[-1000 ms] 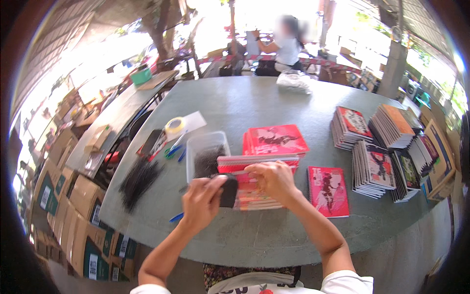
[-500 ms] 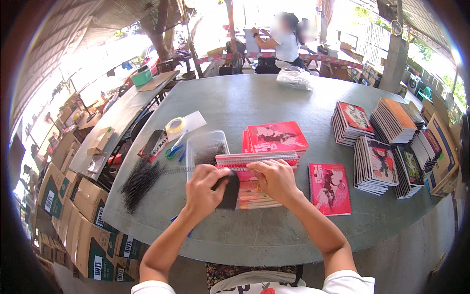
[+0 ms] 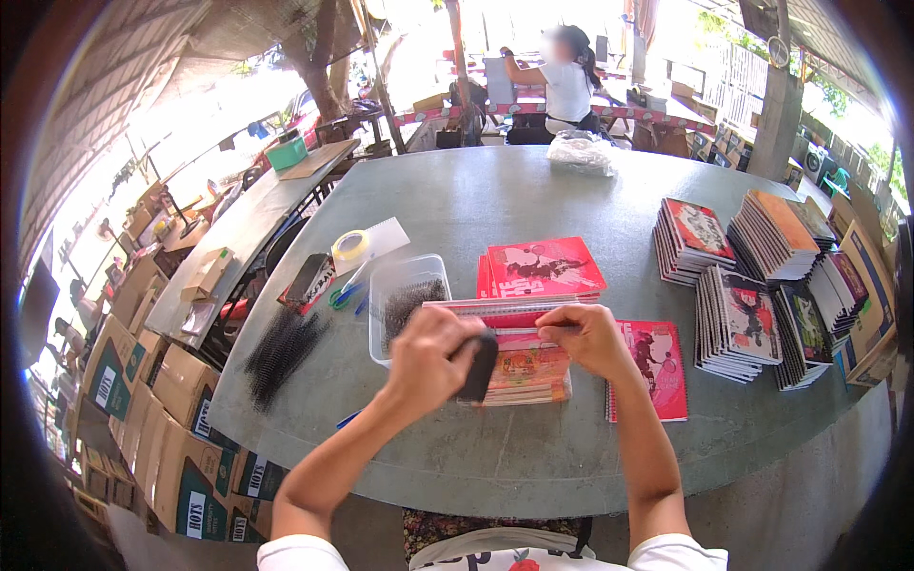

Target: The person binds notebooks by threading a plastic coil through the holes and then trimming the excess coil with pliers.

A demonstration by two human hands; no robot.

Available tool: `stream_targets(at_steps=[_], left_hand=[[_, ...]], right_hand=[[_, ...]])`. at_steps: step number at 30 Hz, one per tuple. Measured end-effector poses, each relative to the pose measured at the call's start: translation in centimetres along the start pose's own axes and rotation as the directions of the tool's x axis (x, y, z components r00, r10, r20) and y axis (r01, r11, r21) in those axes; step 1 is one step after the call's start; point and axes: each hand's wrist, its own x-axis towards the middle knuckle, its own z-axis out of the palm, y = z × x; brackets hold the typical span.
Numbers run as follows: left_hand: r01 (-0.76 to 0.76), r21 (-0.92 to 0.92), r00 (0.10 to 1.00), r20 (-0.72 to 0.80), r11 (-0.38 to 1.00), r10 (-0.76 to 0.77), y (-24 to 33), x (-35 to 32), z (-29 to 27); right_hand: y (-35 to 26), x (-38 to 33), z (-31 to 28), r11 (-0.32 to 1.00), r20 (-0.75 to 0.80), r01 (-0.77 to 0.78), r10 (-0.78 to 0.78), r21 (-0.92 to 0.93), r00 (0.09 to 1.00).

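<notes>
The notebook (image 3: 514, 319) lies near the front edge of the grey-green table (image 3: 495, 205), directly ahead of the person, on top of a low stack (image 3: 526, 373) of the same books; its long axis runs left to right across the view, so its left end points at the left hand and its right end at the right; the left hand (image 3: 433, 357) sits at that left end, curled tight about a black comb (image 3: 479, 364) that stands roughly upright and crosswise to the book's length, touching its left edge; the right hand (image 3: 586, 335) rests on the right part of the cover, fingers bent and pinching the near edge, holding the book down rather than lifting it, as far as can be judged; both hands are on the book, the left nearer the edge where the comb meets it; just behind the left hand stands a clear tub (image 3: 405, 300) with more black combs in it, and farther left a loose heap (image 3: 283, 347) of them lies on the table; a red-covered pile (image 3: 541, 266) sits just beyond the book, a single red book (image 3: 652, 366) lies flat to its right, and fanned stacks (image 3: 762, 285) fill the right side, well apart from the hands; a tape roll (image 3: 350, 247) and a phone (image 3: 307, 278) lie to the far left.
</notes>
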Motion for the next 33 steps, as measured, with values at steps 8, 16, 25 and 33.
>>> stream_targets(at_steps=[8,16,25,33], left_hand=[[0.01,-0.082,0.997,-0.081,0.997,-0.017,0.4,1.1,1.1],[0.214,-0.21,0.948,-0.193,0.954,-0.255,0.1,2.1,1.5],[0.178,-0.108,0.831,-0.515,0.978,-0.209,1.4,3.8,1.4],[0.098,0.019,0.984,-0.154,0.995,-0.093,2.3,3.8,2.8]], right_hand=[[3.5,0.1,2.5,0.884,-0.124,0.023,0.04,0.467,0.991],[3.5,0.4,2.1,0.872,-0.147,0.012,0.068,0.49,0.987],[3.3,-0.3,2.3,0.834,-0.07,-0.04,0.094,0.551,0.993],[3.7,-0.2,2.0,0.774,-0.096,-0.108,0.214,0.624,0.972]])
